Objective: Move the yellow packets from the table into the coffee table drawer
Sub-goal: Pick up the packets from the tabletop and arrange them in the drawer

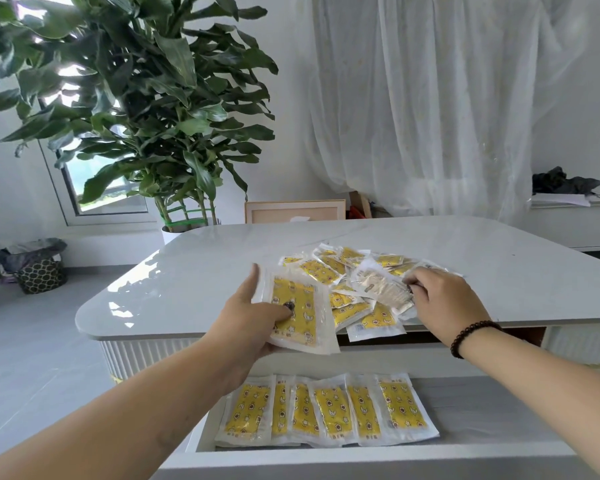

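Note:
A heap of yellow packets (347, 271) in clear wrappers lies on the white coffee table (194, 282) near its front edge. My left hand (253, 323) grips a small stack of yellow packets (298, 317) at the table's front edge, thumb on top. My right hand (444, 299) reaches into the heap and pinches a packet (381, 289) lying pale side up. Below, the open drawer (482, 407) holds a row of several yellow packets (326, 410) laid side by side.
A large potted plant (146, 109) stands behind the table's left corner. A bag (35, 268) sits on the grey floor at left. A framed panel (295, 211) and white curtains are behind the table; a low shelf (575, 206) is at right.

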Demonstrator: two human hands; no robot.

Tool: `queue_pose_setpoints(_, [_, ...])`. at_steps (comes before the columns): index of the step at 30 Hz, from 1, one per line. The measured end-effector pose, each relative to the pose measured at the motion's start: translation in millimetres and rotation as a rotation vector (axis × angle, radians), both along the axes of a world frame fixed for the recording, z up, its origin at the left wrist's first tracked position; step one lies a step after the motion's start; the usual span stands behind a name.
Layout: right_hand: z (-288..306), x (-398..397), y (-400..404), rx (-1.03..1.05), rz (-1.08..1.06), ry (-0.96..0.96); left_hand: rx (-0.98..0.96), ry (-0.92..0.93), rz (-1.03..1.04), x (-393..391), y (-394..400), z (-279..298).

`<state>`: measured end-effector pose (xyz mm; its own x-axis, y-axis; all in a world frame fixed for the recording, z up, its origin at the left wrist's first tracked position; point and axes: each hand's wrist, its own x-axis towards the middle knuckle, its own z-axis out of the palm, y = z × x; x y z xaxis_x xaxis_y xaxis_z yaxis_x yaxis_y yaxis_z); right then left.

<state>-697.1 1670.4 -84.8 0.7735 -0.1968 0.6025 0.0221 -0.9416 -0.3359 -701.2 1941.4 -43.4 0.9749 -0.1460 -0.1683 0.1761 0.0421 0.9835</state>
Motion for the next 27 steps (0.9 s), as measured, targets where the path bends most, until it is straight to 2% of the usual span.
queue_pose_setpoints(6, [23,-18,31,0.269,0.064,-0.148,0.109,0.121,-0.094,-3,-8,-6])
queue_pose_setpoints(11, [29,-38,54,0.353,0.154,-0.188,0.117,0.191,-0.173,-5,-16,-11])
queue_pose_setpoints(13, [28,-47,63,0.310,0.256,-0.225,0.071,0.238,-0.176,-3,-18,-13])
queue_pose_setpoints(17, [23,-62,73,0.023,0.521,-0.305,-0.189,0.347,-0.128,1,-17,-8])
queue_pose_setpoints(21, [11,-68,82,-0.166,0.654,-0.298,-0.337,0.318,-0.138,5,-14,-2])
queue_pose_setpoints(24, [8,-68,83,-0.252,0.687,-0.328,-0.309,0.280,-0.220,0,-11,5])
queue_pose_setpoints(27, [13,-68,82,-0.212,0.708,-0.348,-0.177,0.196,-0.207,-7,-13,10])
